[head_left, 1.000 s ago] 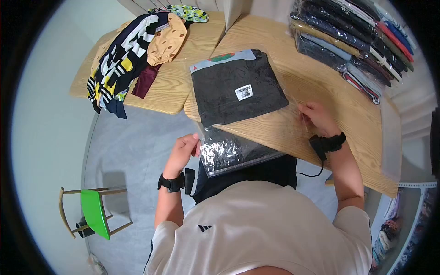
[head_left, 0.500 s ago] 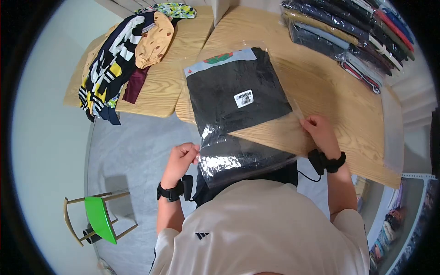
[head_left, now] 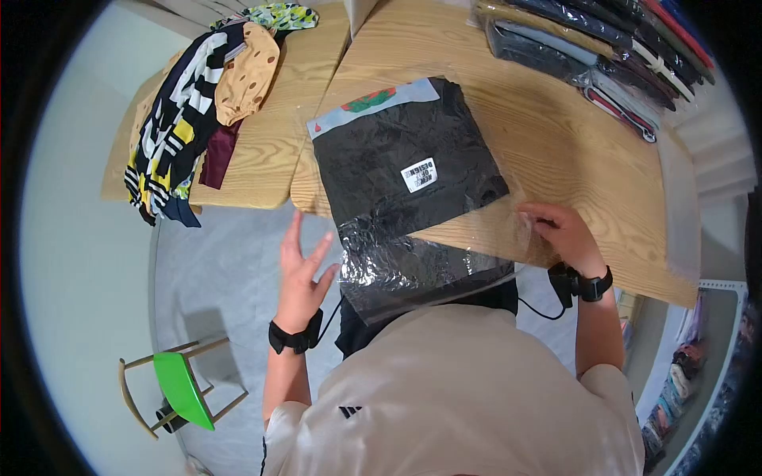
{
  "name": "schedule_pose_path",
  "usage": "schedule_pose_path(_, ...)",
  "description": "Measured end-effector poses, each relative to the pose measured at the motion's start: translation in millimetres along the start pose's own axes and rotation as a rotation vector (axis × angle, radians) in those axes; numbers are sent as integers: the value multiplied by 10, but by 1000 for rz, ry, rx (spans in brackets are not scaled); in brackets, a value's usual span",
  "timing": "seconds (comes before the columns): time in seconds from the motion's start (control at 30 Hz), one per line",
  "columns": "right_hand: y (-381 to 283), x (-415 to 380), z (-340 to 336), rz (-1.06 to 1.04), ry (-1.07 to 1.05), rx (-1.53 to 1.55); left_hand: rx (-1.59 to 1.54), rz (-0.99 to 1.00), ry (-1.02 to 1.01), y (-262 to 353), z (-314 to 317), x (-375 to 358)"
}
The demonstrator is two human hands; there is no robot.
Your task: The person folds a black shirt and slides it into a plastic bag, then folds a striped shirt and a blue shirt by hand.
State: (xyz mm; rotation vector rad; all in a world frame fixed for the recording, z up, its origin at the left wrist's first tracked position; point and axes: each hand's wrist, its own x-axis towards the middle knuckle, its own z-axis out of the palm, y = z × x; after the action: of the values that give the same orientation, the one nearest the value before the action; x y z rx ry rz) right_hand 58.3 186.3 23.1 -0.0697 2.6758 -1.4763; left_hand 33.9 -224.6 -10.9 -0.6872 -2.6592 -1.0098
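Here we are, centre of the frame, with a dark charcoal folded garment (head_left: 361, 170) lying flat inside a clear plastic bag (head_left: 389, 274); a pale blue strip with a green and red print (head_left: 340, 117) runs along its top edge, and a white printed label (head_left: 419, 174) sits near its middle. Most of it rests on the light wooden table (head_left: 603, 190); the bag's lower part runs past the near edge towards our lap, loose and wrinkled, not folded over; whether its end is sealed, we can't tell.

Our left hand (head_left: 300, 278), left of centre, has its fingers spread open just beside the bag, gripping nothing; our right hand (head_left: 567, 238), right of centre, is at the bag's right edge with fingers bent, and we can't tell whether they pinch the plastic or just touch it.

So the garment looks folded and bagged, we'd judge, with the loose plastic left untucked; upper right, there's a stack of folded garments in clear plastic (head_left: 587, 51); upper left, a loose pile of patterned clothes (head_left: 190, 103) lies unfolded and unbagged.
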Motion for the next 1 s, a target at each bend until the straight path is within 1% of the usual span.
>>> schedule_pose_path(0.07, -139, 36, -47, 103, -63, -20, 41, 43, -34, 82, -5, 100)
schedule_pose_path(0.1, -210, 65, -69, 96, -58, -19, 80, 82, -65, 116, -13, 159)
schedule_pose_path(0.17, -338, 153, -114, 193, -32, -113, 45, 100, -26, 128, -67, 305)
schedule_pose_path(0.2, -364, 227, -147, 182, -21, -113, 6, 157, -28, 102, -124, 395)
schedule_pose_path(0.23, -387, 314, -192, 177, -12, -11, -32, 215, -31, 111, -178, 499)
schedule_pose_path(0.27, -420, 396, -237, 169, -4, 91, -69, 242, 19, 168, -239, 622)
schedule_pose_path(0.3, -506, 463, -286, 155, 9, 92, -62, 257, 27, 215, -318, 741)
schedule_pose_path(0.37, -796, 584, -418, -75, 130, 96, -219, 227, 71, 279, -506, 971)
schedule_pose_path(0.4, -932, 632, -490, -92, 142, 97, -269, 198, 128, 303, -589, 1068)
schedule_pose_path(0.43, -1067, 671, -567, -228, 175, 117, -262, 214, 136, 288, -693, 1148)
schedule_pose_path(0.47, -1184, 707, -646, -365, 206, 136, -356, 61, 218, 256, -812, 1221)
schedule_pose_path(0.5, -1277, 750, -729, -381, 217, 135, -452, -93, 299, 267, -901, 1291)
schedule_pose_path(0.57, -1444, 810, -870, -435, 306, 361, -554, -146, 308, 553, -1150, 1416)
schedule_pose_path(0.6, -1558, 811, -900, -453, 329, 348, -611, 30, 358, 687, -1162, 1524)
schedule_pose_path(0.63, -1601, 844, -928, -465, 335, 348, -580, 54, 348, 769, -1230, 1578)
schedule_pose_path(0.7, -1666, 926, -997, -474, 361, 419, -683, 31, 305, 821, -1287, 1691)
schedule_pose_path(0.77, -1645, 1022, -1030, -479, 351, 437, -693, 27, 278, 807, -1289, 1772)
schedule_pose_path(0.87, -1536, 1173, -1043, -362, 362, 427, -695, -57, 228, 756, -1243, 1878)
schedule_pose_path(0.9, -1528, 1203, -1033, -370, 369, 424, -684, -66, 207, 751, -1241, 1912)
schedule_pose_path(0.93, -1534, 1234, -1014, -390, 446, 413, -686, -56, 208, 740, -1234, 1967)
schedule_pose_path(0.97, -1548, 1251, -1007, -409, 521, 402, -636, -15, 258, 726, -1224, 2032)
schedule_pose_path(1.0, -1594, 1231, -1016, -442, 518, 409, -585, 23, 308, 767, -1227, 2075)
